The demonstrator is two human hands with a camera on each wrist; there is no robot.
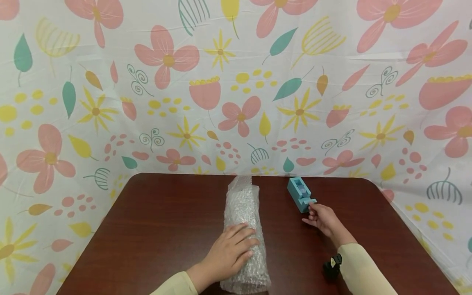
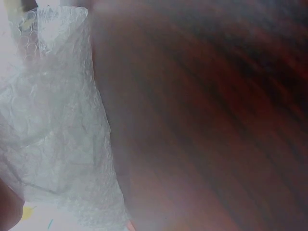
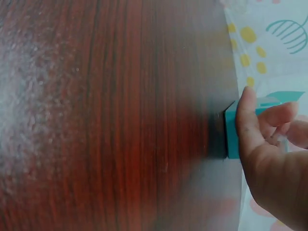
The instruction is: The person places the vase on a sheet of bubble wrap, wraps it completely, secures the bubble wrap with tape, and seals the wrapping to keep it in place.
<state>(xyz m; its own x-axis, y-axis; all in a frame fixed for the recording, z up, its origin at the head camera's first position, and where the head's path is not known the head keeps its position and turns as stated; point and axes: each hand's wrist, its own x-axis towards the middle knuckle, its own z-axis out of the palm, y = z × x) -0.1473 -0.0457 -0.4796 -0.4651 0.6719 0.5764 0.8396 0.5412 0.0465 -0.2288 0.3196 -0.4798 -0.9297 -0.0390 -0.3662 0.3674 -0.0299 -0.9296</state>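
A long roll wrapped in bubble wrap point(image 1: 241, 200) lies lengthwise on the table. My left hand point(image 1: 232, 250) rests on its near half, fingers spread over the top. In the left wrist view the bubble wrap point(image 2: 62, 130) fills the left side, and only a bit of the hand shows at the edge. A light blue tape dispenser point(image 1: 295, 190) stands right of the roll. My right hand point(image 1: 324, 219) touches its near end with bent fingertips, the thumb held apart. In the right wrist view the fingers partly cover the dispenser point(image 3: 232, 134); whether they pinch tape is hidden.
The dark brown wooden table point(image 1: 166, 221) has rounded far corners. A white cloth with flower prints point(image 1: 206, 135) hangs behind and beside it. A small black device point(image 1: 332, 266) sits at the right wrist.
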